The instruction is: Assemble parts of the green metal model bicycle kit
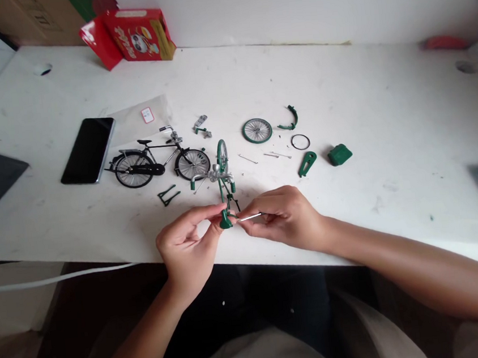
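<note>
Near the table's front edge, my left hand is closed around the seat end of a green model bicycle. Its front wheel and silver handlebar point away from me, and no rear wheel shows on it. My right hand pinches a thin silver rod, whose tip reaches the frame just beside the green saddle. Fingers hide part of the rear frame. Just beyond lie a loose green wheel, a green mudguard, a black ring and a green chain guard.
An assembled black model bicycle lies left of my hands, near a phone and a clear plastic bag. A green U-shaped part, thin silver pins and a green block are scattered around. A red box stands behind.
</note>
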A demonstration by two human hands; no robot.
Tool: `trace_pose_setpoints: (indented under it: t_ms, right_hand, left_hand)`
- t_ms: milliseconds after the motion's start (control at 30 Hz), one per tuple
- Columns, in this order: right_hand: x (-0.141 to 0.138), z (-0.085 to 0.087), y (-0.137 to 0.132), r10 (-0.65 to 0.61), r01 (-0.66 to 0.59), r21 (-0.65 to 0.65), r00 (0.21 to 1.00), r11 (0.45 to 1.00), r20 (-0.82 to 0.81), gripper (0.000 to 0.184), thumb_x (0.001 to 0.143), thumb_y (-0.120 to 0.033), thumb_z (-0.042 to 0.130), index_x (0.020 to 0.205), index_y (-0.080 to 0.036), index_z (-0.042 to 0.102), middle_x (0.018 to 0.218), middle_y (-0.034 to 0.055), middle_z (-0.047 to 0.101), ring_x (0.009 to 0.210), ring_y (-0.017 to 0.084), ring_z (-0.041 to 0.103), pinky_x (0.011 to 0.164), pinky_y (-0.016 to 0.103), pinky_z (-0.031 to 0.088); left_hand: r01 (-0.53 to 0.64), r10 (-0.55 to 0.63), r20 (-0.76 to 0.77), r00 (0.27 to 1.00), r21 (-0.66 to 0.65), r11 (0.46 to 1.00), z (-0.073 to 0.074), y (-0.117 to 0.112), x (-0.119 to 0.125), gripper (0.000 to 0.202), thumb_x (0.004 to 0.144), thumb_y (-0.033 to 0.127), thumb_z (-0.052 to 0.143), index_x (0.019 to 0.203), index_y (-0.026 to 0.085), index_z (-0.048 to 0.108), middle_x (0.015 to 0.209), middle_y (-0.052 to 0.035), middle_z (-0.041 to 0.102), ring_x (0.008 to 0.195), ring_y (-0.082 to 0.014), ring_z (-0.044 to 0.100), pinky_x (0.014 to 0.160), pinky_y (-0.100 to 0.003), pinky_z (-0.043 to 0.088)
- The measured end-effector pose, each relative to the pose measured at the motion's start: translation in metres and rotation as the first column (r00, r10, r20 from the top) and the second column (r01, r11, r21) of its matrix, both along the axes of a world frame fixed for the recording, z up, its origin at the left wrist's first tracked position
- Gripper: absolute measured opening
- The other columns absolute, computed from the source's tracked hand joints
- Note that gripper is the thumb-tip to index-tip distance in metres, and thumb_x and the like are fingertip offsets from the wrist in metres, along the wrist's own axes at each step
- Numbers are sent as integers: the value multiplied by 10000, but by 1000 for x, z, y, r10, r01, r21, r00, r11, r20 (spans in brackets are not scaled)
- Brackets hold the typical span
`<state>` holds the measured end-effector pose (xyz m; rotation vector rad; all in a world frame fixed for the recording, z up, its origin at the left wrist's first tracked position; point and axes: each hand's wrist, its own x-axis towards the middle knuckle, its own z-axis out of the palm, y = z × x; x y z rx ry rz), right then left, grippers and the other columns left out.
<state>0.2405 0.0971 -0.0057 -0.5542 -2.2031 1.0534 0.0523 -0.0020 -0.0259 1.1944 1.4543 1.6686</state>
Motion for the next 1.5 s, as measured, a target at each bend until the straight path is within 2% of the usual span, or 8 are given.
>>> trace_pose_setpoints:
  t_ms: [367,467,567,667,767,900,1133,1500]
  right_hand:
    - [0,4,6,10,-10,48,1000,999,-4,205,935,-350,792,969,-149,804,674,-1,746,501,64,535,489,211,418]
    - [3,11,12,30,-29,38,999,999,-22,303,1060,-364,578,1123,-145,777,912,64,805,717,124,689,647,250,541]
    - [7,17,19,-50,51,98,999,994,-8,430,1120,-284,376,1323,-132,722,1020,107,753,877,172,689,784,334,582]
    - [9,18,23,-102,99,196,995,976,7,405,1087,-249,506,1454,-170,661,915,69,671,823,174,637,749,346,584]
    - [9,19,23,-120,134,194,989,972,-83,356,1014,-247,682,1365,-262,737,905,55,728,812,181,678,722,347,612]
    - [10,20,17,-215,223,23,958,974,-191,201,909,-283,825,1109,-280,842,919,51,831,762,194,763,645,336,665]
    - [2,18,-1,-213,76,-414,930,907,-298,113,930,-224,798,1036,-189,816,895,37,854,726,167,822,647,262,715]
    - [-1,14,-6,-232,34,-573,932,819,-277,130,953,-261,775,1037,-163,766,976,70,861,733,201,836,596,284,725]
  left_hand:
    - [36,-35,-19,999,64,997,-1,-1,1,373,847,17,828,1147,239,828,1007,-43,832,870,-177,819,858,-278,678]
    - [10,-8,-20,1000,84,996,-1,-1,2,377,847,18,832,1157,232,823,1005,-49,833,862,-179,820,845,-284,682]
    - [-30,33,-33,999,95,995,-1,-1,3,352,848,32,840,1142,224,827,992,-51,833,840,-174,818,833,-283,683]
    - [-53,56,-37,998,87,995,0,-1,4,335,847,46,848,1133,220,829,995,-57,834,845,-184,821,830,-294,688]
    - [-71,74,-27,997,89,993,0,-1,4,327,845,54,854,1125,221,830,998,-56,835,849,-186,821,838,-302,693]
    - [-90,92,-25,995,84,992,-2,-1,4,298,852,89,860,1121,213,829,983,-55,834,844,-188,819,837,-314,699]
    - [-81,85,-40,996,84,993,-2,-2,3,337,843,84,867,1138,242,831,1020,-48,830,851,-174,812,832,-284,688]
    - [-81,84,-34,996,73,994,-4,-3,3,325,845,106,866,1140,238,834,1018,-55,835,848,-181,810,828,-305,699]
